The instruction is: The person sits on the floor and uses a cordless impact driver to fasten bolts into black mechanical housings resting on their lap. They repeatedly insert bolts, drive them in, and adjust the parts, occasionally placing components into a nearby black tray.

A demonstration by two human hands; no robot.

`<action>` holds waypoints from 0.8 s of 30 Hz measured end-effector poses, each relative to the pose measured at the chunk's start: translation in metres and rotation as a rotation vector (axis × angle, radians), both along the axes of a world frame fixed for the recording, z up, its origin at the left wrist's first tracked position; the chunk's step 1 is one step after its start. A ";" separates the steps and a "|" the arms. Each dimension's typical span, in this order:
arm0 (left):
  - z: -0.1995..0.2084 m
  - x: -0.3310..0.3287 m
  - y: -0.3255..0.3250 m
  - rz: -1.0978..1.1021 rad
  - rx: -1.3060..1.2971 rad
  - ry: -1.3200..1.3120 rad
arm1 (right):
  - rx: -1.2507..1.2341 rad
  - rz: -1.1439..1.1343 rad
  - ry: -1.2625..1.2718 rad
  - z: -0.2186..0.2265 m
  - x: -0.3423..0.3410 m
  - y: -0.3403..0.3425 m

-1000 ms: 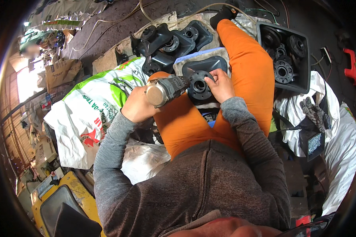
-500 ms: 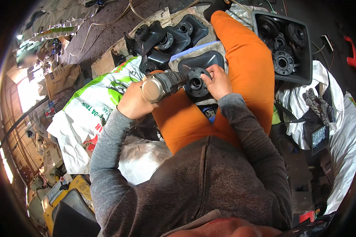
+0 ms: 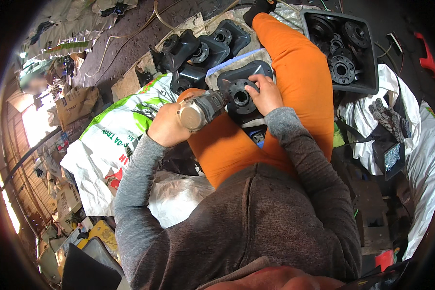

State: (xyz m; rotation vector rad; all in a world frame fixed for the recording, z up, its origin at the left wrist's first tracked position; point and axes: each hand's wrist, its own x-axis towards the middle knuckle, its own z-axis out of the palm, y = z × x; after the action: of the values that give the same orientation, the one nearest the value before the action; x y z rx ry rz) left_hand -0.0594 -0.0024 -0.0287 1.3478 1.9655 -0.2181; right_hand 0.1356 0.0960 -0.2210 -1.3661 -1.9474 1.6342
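My left hand [image 3: 169, 126] is closed around a handheld power tool [image 3: 201, 112] with a dark body and a round tan rear end. The tool's front reaches the left rim of a black round flange [image 3: 238, 109] with a center hole and small holes around it. This flange joins a black flared plate [image 3: 252, 72] propped between my legs. At the flange's right rim, my right hand [image 3: 267, 95] grips with thumb and fingers. Whether the tool's tip sits in a rim hole is too small to tell.
Several similar black flanged parts [image 3: 200, 51] lie beyond my left leg. A dark bin [image 3: 377, 72] at the far right holds more flanged pieces. White-and-green sacking [image 3: 106, 137] covers the left side. Gloves [image 3: 390, 123] rest on white sacking at right. A hose [image 3: 155, 13] crosses the floor.
The view has shifted slightly. The tool's front and both hands stay at the flange; the fingers of my right hand have shifted a little along its rim.
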 end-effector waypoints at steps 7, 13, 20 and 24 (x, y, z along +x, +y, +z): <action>0.008 0.010 0.025 -0.021 0.123 -0.092 | 0.373 0.249 0.001 0.016 0.010 -0.005; 0.002 -0.001 0.019 -0.017 0.092 -0.089 | 0.263 0.298 -0.037 0.007 -0.006 -0.021; 0.002 0.000 0.017 0.029 -0.042 -0.054 | 0.299 0.290 -0.078 0.017 -0.006 -0.021; 0.001 0.003 0.020 0.019 -0.014 -0.084 | 0.283 0.282 -0.066 0.016 -0.005 -0.021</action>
State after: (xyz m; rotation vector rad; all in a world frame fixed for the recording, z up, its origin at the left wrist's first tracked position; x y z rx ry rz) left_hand -0.0560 0.0172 -0.0278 1.3078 1.9033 -0.1628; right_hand 0.1310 0.0753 -0.2048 -1.0897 -2.3914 1.3638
